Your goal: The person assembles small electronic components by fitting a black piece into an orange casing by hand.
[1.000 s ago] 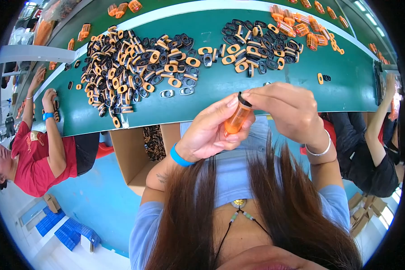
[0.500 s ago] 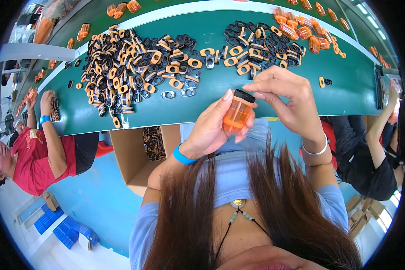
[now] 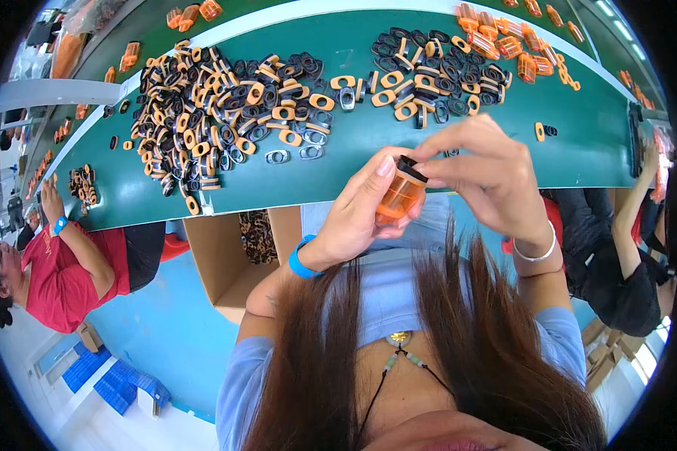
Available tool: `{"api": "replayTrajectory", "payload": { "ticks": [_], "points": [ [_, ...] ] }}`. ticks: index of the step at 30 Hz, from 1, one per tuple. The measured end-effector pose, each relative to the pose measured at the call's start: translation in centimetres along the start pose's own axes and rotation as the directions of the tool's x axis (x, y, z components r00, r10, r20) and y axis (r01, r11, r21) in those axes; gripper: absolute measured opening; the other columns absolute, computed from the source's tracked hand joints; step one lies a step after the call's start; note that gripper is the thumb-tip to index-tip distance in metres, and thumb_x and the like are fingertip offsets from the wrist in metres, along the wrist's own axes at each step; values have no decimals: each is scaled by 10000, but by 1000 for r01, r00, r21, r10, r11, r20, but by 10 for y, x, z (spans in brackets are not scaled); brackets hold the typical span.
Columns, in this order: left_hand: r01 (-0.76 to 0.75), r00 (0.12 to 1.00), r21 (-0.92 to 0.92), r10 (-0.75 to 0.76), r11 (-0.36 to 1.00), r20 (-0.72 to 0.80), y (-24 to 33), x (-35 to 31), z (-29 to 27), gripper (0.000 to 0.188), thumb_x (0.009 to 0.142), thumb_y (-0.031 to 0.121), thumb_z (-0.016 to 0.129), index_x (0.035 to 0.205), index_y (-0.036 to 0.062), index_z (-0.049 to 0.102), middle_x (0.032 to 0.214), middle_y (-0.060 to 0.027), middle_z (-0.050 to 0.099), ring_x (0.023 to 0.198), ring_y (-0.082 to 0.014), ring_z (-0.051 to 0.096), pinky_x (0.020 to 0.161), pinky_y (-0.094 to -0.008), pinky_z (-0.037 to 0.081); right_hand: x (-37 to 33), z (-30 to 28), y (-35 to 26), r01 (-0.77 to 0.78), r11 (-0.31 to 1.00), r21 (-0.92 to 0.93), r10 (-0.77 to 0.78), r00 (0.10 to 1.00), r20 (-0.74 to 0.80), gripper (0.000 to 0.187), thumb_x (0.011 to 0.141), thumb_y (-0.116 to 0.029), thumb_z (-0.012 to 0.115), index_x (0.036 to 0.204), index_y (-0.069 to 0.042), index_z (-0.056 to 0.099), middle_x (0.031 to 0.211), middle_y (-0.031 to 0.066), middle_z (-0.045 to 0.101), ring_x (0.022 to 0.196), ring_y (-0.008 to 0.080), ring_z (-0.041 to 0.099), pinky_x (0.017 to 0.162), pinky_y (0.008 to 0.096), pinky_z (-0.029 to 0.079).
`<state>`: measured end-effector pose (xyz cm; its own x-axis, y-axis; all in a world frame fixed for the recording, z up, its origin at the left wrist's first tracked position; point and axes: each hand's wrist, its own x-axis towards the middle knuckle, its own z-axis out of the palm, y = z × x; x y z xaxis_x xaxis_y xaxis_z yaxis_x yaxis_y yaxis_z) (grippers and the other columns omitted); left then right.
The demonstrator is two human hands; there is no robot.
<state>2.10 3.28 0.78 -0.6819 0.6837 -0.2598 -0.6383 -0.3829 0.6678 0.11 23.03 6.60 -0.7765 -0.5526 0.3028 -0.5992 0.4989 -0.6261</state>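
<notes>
My left hand (image 3: pixel 365 199) is wrapped round a see-through orange container (image 3: pixel 403 197), held tilted just off the table's near edge. A black ring (image 3: pixel 411 168) sits slanted at the container's top. My right hand (image 3: pixel 493 177) has its fingertips and thumb closed on the right side of that ring. Beyond my hands lie a large heap of black and orange oval rings (image 3: pixel 203 113) on the left and a smaller heap of the same rings (image 3: pixel 436 75) to the right.
A green table (image 3: pixel 316 180) spans the view, with orange containers (image 3: pixel 504 37) grouped at its far right. Below its near edge stands an open cardboard box (image 3: pixel 214 263) with more rings inside. Co-workers sit at left (image 3: pixel 75 270) and right (image 3: pixel 609 255).
The container has tipped slightly and its black top now slants. My right fingers have come down onto the ring's side. The left co-worker's hand has moved away from a small ring pile.
</notes>
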Motion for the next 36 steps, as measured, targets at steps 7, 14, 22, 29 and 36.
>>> {"api": "replayTrajectory", "payload": {
  "ticks": [7,14,22,29,36],
  "points": [
    [-87,990,389,36,917,136,-6,1,11,350,859,160,668,1121,-2,502,872,-20,565,714,-22,488,568,-163,389,9,52,20,-373,463,804,373,905,204,303,973,-251,390,1140,-41,529,997,75,624,868,124,567,755,264,429],
    [195,972,567,-236,800,0,2,-7,18,289,877,245,626,985,-14,561,802,-41,553,739,-102,488,662,-275,415,-3,75,13,-537,188,822,358,817,452,304,978,-264,381,1115,-31,520,877,73,623,762,90,553,682,219,427],
    [209,958,520,-280,828,61,-3,-9,15,243,892,194,597,998,-18,544,808,-54,559,742,-115,503,670,-290,429,-12,78,6,-456,471,755,472,854,221,266,990,-198,356,1128,-33,512,827,74,616,651,70,545,606,200,446],
    [164,963,485,-245,859,109,-13,-10,11,244,893,182,591,1010,-21,525,793,-61,555,719,-120,504,655,-292,433,-13,75,0,-504,505,701,497,834,241,253,985,-145,350,1090,-13,538,792,66,593,661,71,551,586,198,452],
    [227,948,460,-302,858,96,-5,-10,14,262,893,197,599,1028,-13,517,775,-34,547,690,-95,484,604,-260,420,-7,78,6,-444,438,782,420,870,259,253,976,-168,392,1090,-7,550,826,67,609,738,83,555,674,216,450]
  ]
}}
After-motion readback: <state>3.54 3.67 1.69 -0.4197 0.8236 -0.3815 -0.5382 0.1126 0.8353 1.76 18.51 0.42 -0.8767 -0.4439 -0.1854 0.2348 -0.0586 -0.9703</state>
